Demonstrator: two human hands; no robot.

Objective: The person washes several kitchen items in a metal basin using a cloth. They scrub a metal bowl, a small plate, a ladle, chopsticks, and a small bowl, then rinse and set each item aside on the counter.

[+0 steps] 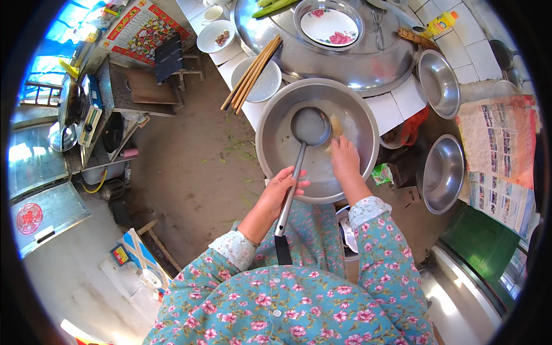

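Note:
In my left hand [280, 189] is the metal handle of a long ladle [300, 161] with a black grip end. Its round bowl, with some liquid inside, rests in or just above a large stainless steel basin [265, 148]. Shallow cloudy liquid [317, 179] covers the basin's bottom. My right hand [346, 158] reaches into the basin, its fingers on a tan fibrous scrubber [336, 125], perhaps loofah, beside the ladle's bowl. The fingers hide part of the scrubber.
Wooden chopsticks [254, 71] lie across a white bowl [261, 88] left of the basin. Behind it, a large metal lid [388, 73] carries a floral enamel dish [329, 26] and green vegetables [274, 7]. Steel basins [439, 84] stand at right. A yellow bottle [440, 25] lies far right.

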